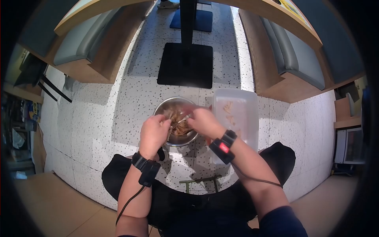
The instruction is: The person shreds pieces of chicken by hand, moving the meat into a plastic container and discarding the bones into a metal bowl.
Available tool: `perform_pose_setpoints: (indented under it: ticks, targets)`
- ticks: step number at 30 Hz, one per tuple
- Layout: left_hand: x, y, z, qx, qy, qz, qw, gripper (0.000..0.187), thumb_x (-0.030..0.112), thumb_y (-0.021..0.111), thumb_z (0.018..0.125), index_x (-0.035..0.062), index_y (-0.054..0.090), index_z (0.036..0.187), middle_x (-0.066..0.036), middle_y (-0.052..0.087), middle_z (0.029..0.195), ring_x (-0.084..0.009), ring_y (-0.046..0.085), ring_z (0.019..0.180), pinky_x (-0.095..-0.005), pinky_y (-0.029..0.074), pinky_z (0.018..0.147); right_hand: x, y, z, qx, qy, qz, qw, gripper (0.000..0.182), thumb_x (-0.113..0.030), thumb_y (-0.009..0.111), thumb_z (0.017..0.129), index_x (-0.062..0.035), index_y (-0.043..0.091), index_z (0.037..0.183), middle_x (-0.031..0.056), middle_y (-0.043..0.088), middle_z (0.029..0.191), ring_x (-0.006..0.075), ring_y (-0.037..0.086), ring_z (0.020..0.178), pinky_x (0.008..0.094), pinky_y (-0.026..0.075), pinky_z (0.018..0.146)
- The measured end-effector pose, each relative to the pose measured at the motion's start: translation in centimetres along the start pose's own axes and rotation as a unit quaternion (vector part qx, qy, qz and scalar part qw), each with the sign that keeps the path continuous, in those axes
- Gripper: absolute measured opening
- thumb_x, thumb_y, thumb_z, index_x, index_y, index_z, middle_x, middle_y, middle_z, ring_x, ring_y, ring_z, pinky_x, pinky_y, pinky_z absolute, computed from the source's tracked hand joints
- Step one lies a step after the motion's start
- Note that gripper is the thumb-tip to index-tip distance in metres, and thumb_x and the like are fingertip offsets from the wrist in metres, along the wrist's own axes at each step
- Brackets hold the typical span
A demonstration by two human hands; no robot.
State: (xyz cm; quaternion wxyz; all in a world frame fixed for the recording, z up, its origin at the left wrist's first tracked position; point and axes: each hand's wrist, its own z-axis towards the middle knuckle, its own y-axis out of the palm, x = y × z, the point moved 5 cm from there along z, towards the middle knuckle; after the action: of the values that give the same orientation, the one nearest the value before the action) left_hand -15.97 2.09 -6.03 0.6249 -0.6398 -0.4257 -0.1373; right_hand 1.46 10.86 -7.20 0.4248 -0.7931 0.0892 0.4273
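A round metal bowl (158,107) stands on the floor before me, with brown, stringy-looking food pieces (181,128) inside; their kind I cannot make out. Over its left side, my left hand (154,130) is closed in a pinch on a brown piece. My right hand (202,121) reaches over the right side with bent fingers pressed together, close to my left fingertips. A small pale strip shows by the right fingers, and a reddish blur lies just beyond them. To the right is a translucent plastic box (246,118) holding several pale orange-brown scraps (229,108).
A black table base (185,65) stands on the speckled floor ahead, with a blue one (201,20) farther back. Grey padded benches (89,39) line both sides. My knees (278,158) flank the bowl and box. Cables run from both wrist devices (223,148).
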Motion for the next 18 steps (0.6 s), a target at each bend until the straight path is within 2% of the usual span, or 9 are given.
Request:
perform_pose_setpoints:
  ticks: [2, 4, 5, 6, 7, 10, 11, 13, 18]
  targets:
    - [0.4, -0.1, 0.0, 0.004, 0.010, 0.002, 1.000, 0.031, 0.025, 0.070, 0.089, -0.0019, 0.074, 0.102, -0.025, 0.070, 0.100, -0.0423, 0.068, 0.095, -0.0435, 0.054, 0.085, 0.5, -0.5, -0.6, 0.049, -0.025, 0.035, 0.998, 0.035, -0.008, 0.063, 0.087, 0.0006, 0.065, 0.122, 0.0198, 0.073, 0.106, 0.0356, 0.070, 0.098, 0.0414, 0.055, 0.088]
    - [0.9, 0.1, 0.1, -0.015, 0.023, -0.084, 0.996, 0.034, 0.024, 0.065, 0.098, -0.0061, 0.071, 0.112, -0.017, 0.075, 0.099, -0.0220, 0.071, 0.091, -0.0337, 0.055, 0.084, 0.0, -2.4, -2.1, 0.043, 0.000, 0.069, 0.997, 0.035, -0.008, 0.064, 0.088, 0.0009, 0.065, 0.122, 0.0196, 0.073, 0.107, 0.0348, 0.071, 0.096, 0.0408, 0.056, 0.087]
    - [1.5, 0.1, 0.0, -0.015, 0.026, -0.083, 0.996, 0.034, 0.024, 0.065, 0.098, -0.0061, 0.071, 0.112, -0.017, 0.075, 0.099, -0.0220, 0.071, 0.091, -0.0337, 0.055, 0.084, -0.3, -3.3, -3.0, 0.034, 0.023, 0.105, 0.994, 0.035, -0.009, 0.065, 0.089, 0.0011, 0.065, 0.123, 0.0194, 0.073, 0.108, 0.0340, 0.072, 0.094, 0.0402, 0.056, 0.086]
    - [2.2, 0.5, -0.2, -0.052, -0.019, -0.262, 0.963, 0.035, 0.025, 0.061, 0.101, -0.0055, 0.070, 0.115, -0.015, 0.074, 0.103, -0.0196, 0.070, 0.093, -0.0324, 0.055, 0.086, -0.7, -4.1, -4.0, 0.042, 0.009, 0.158, 0.987, 0.033, -0.012, 0.067, 0.091, 0.0006, 0.065, 0.122, 0.0146, 0.074, 0.097, 0.0255, 0.073, 0.086, 0.0350, 0.057, 0.075]
    - [3.3, 0.8, -0.6, -0.090, -0.064, -0.432, 0.895, 0.036, 0.026, 0.057, 0.105, -0.0050, 0.069, 0.118, -0.013, 0.073, 0.108, -0.0171, 0.069, 0.096, -0.0311, 0.055, 0.087, -1.1, -5.0, -5.2, 0.048, 0.009, 0.159, 0.986, 0.033, -0.012, 0.067, 0.091, 0.0006, 0.065, 0.122, 0.0146, 0.074, 0.097, 0.0255, 0.073, 0.086, 0.0350, 0.057, 0.075]
    - [7.0, 1.5, -1.9, -0.157, -0.073, -0.532, 0.829, 0.047, 0.036, 0.045, 0.110, -0.0047, 0.065, 0.123, -0.012, 0.070, 0.111, -0.0167, 0.069, 0.096, -0.0294, 0.056, 0.087, -1.1, -7.1, -8.5, 0.061, -0.023, 0.259, 0.964, 0.032, -0.014, 0.073, 0.090, -0.0040, 0.068, 0.120, 0.0076, 0.068, 0.087, 0.0112, 0.068, 0.081, 0.0255, 0.052, 0.060]
    - [8.2, 2.2, -2.4, -0.179, -0.078, -0.582, 0.790, 0.050, 0.039, 0.045, 0.110, -0.0047, 0.065, 0.125, -0.011, 0.069, 0.109, -0.0160, 0.069, 0.094, -0.0292, 0.055, 0.086, -1.0, -7.8, -9.3, 0.069, -0.021, 0.258, 0.964, 0.032, -0.014, 0.073, 0.090, -0.0040, 0.068, 0.120, 0.0076, 0.068, 0.087, 0.0112, 0.068, 0.081, 0.0255, 0.052, 0.060]
    - [9.9, 3.9, -2.8, -0.191, -0.067, -0.565, 0.800, 0.055, 0.042, 0.040, 0.111, -0.0053, 0.063, 0.126, -0.012, 0.067, 0.110, -0.0163, 0.068, 0.097, -0.0294, 0.055, 0.087, -2.9, -10.4, -11.7, 0.158, -0.172, 0.109, 0.966, 0.035, -0.014, 0.077, 0.088, -0.0061, 0.068, 0.121, 0.0075, 0.069, 0.101, 0.0122, 0.068, 0.083, 0.0260, 0.052, 0.060]
    - [13.1, 7.2, -3.2, -0.234, -0.060, -0.553, 0.797, 0.053, 0.040, 0.041, 0.111, -0.0063, 0.063, 0.125, -0.011, 0.067, 0.110, -0.0155, 0.067, 0.099, -0.0285, 0.054, 0.089, -0.8, -11.1, -13.7, 0.200, -0.181, 0.070, 0.961, 0.023, -0.011, 0.077, 0.086, -0.0079, 0.074, 0.108, 0.0075, 0.068, 0.104, 0.0231, 0.067, 0.090, 0.0349, 0.056, 0.078]
